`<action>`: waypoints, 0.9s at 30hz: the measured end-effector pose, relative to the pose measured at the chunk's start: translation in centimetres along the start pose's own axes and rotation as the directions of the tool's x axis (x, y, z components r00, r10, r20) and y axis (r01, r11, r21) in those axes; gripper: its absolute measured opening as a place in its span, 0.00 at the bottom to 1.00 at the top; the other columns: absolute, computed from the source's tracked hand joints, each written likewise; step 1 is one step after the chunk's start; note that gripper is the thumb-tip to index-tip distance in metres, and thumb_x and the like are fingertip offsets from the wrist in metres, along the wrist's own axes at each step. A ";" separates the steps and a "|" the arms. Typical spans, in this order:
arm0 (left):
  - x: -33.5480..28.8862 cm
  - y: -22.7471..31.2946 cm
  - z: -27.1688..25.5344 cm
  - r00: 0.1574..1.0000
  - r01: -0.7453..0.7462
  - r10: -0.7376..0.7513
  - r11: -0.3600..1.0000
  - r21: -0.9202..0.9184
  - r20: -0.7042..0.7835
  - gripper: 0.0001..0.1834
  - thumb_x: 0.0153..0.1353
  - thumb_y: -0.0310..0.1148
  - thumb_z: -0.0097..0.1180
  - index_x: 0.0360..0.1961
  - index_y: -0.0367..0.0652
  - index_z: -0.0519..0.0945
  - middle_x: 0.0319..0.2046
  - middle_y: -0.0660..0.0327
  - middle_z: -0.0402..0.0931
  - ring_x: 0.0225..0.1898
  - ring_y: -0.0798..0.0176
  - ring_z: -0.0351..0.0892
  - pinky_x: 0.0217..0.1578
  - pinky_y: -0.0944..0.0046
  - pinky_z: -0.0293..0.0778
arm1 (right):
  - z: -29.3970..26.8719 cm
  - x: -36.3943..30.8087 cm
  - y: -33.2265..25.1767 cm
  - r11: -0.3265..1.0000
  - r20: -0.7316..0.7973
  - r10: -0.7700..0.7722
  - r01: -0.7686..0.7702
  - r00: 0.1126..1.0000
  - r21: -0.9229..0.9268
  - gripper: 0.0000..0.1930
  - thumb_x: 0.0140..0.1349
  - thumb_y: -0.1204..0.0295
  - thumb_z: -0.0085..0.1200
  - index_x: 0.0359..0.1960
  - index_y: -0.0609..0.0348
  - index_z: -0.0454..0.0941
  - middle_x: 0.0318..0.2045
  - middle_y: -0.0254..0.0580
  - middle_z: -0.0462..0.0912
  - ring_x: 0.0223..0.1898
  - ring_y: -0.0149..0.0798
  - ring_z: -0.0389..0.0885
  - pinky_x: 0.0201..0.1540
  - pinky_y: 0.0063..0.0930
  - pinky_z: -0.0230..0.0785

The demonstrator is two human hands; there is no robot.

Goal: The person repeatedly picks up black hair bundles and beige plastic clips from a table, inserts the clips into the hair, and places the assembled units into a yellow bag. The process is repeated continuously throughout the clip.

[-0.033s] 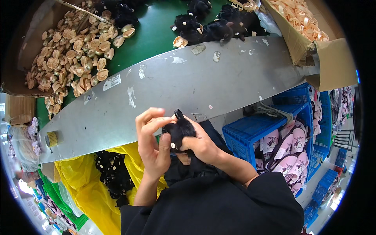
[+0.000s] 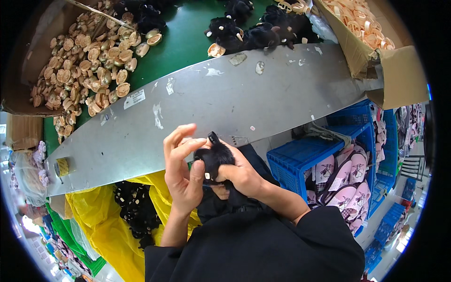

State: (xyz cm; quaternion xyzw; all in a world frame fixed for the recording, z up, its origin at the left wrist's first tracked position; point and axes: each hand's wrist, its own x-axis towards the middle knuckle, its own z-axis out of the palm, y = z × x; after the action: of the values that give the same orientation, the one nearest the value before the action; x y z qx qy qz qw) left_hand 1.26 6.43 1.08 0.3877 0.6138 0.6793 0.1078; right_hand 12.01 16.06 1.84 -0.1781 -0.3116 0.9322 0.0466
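A small black furry plush piece (image 2: 217, 157) is between my hands, above my lap at the table's near edge. It has a short black strap or loop (image 2: 213, 137) at the top and a small white bit (image 2: 207, 176) low on its left. My right hand (image 2: 242, 176) is wrapped round its right side, thumb across the front. On the left side, my left hand (image 2: 182, 164) pinches it between thumb and index finger, with the other fingers raised. Its back and my right fingertips are hidden.
Gold-and-beige plastic shells (image 2: 84, 61) fill a carton at far left. More black plush pieces (image 2: 263, 35) lie on the green surface (image 2: 183, 28). A carton of peach plastic rings (image 2: 359, 23) stands at far right. Blue crates (image 2: 296, 152) hold pink slippers; a yellow bag (image 2: 98, 216) holds black pieces.
The raised fingers of my left hand have shifted slightly, tips a little higher. The plush piece and my right hand stay nearly in place.
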 end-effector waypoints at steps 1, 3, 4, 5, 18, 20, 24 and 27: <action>0.0 -0.2 -0.4 0.996 -0.039 0.034 0.998 0.057 0.087 0.15 0.71 0.39 0.57 0.50 0.38 0.81 0.51 0.50 0.78 0.60 0.50 0.72 0.61 0.53 0.66 | -0.2 0.0 0.0 0.997 0.020 0.048 -0.049 0.999 0.062 0.19 0.59 0.81 0.44 0.53 0.59 0.64 0.26 0.38 0.73 0.18 0.29 0.71 0.19 0.24 0.66; 0.3 -0.6 -1.8 0.961 -0.132 0.087 0.978 0.159 0.262 0.20 0.72 0.42 0.54 0.57 0.40 0.80 0.58 0.45 0.78 0.67 0.43 0.68 0.67 0.47 0.62 | -0.8 0.1 0.2 0.972 0.070 0.138 -0.148 0.988 0.182 0.18 0.58 0.80 0.44 0.51 0.60 0.64 0.24 0.39 0.72 0.17 0.30 0.70 0.18 0.25 0.66; 0.3 -0.6 -2.1 0.944 -0.109 0.062 0.986 0.129 0.325 0.24 0.72 0.44 0.50 0.60 0.38 0.78 0.59 0.43 0.77 0.68 0.41 0.67 0.68 0.45 0.61 | -1.4 0.3 0.3 0.931 0.136 0.234 -0.262 0.963 0.253 0.14 0.58 0.78 0.44 0.47 0.62 0.65 0.21 0.40 0.70 0.15 0.33 0.70 0.17 0.29 0.66; 0.3 -0.6 -2.2 0.943 -0.075 0.049 0.995 0.067 0.330 0.26 0.70 0.43 0.50 0.60 0.35 0.77 0.60 0.43 0.77 0.68 0.41 0.68 0.68 0.45 0.61 | -1.5 0.3 0.5 0.902 0.180 0.239 -0.287 0.954 0.324 0.13 0.58 0.77 0.43 0.45 0.62 0.65 0.21 0.41 0.70 0.15 0.35 0.70 0.17 0.30 0.66; -0.9 -1.1 -3.9 0.895 0.204 -0.162 0.977 -0.059 0.416 0.36 0.52 0.21 0.59 0.66 0.29 0.69 0.49 0.51 0.76 0.50 0.62 0.77 0.54 0.65 0.71 | -5.3 2.1 2.2 0.887 0.492 0.264 -0.409 0.830 0.213 0.20 0.67 0.59 0.37 0.40 0.67 0.73 0.19 0.48 0.75 0.18 0.46 0.78 0.28 0.36 0.77; -1.3 -0.3 -3.4 0.910 0.313 -0.274 0.946 -0.081 0.310 0.31 0.49 0.20 0.59 0.59 0.30 0.75 0.44 0.53 0.78 0.47 0.59 0.76 0.52 0.64 0.71 | -4.5 1.8 1.1 0.948 0.405 0.256 -0.310 0.878 0.072 0.22 0.70 0.56 0.42 0.49 0.65 0.73 0.28 0.48 0.79 0.23 0.42 0.82 0.30 0.35 0.79; -0.7 -0.2 -2.9 0.972 0.204 -0.194 0.977 -0.067 0.132 0.17 0.50 0.19 0.58 0.45 0.33 0.80 0.41 0.56 0.78 0.44 0.59 0.75 0.49 0.65 0.71 | -5.3 1.8 0.4 0.960 0.293 0.083 0.003 0.952 -0.281 0.31 0.68 0.49 0.53 0.63 0.61 0.71 0.39 0.40 0.79 0.30 0.27 0.79 0.29 0.19 0.74; -0.4 -0.8 -2.7 0.981 0.173 -0.171 0.985 -0.023 0.089 0.12 0.52 0.20 0.57 0.40 0.34 0.79 0.36 0.57 0.78 0.40 0.61 0.74 0.45 0.65 0.71 | -6.3 1.1 -1.4 0.895 0.180 0.058 0.029 0.982 -0.445 0.32 0.63 0.55 0.62 0.64 0.61 0.72 0.42 0.37 0.79 0.38 0.26 0.77 0.32 0.17 0.71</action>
State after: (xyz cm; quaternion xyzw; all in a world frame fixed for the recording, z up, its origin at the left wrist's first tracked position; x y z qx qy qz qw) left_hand -0.53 4.32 0.36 0.3605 0.6292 0.6593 0.1985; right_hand 13.26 20.97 -2.37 -0.0971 -0.5182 0.8491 -0.0320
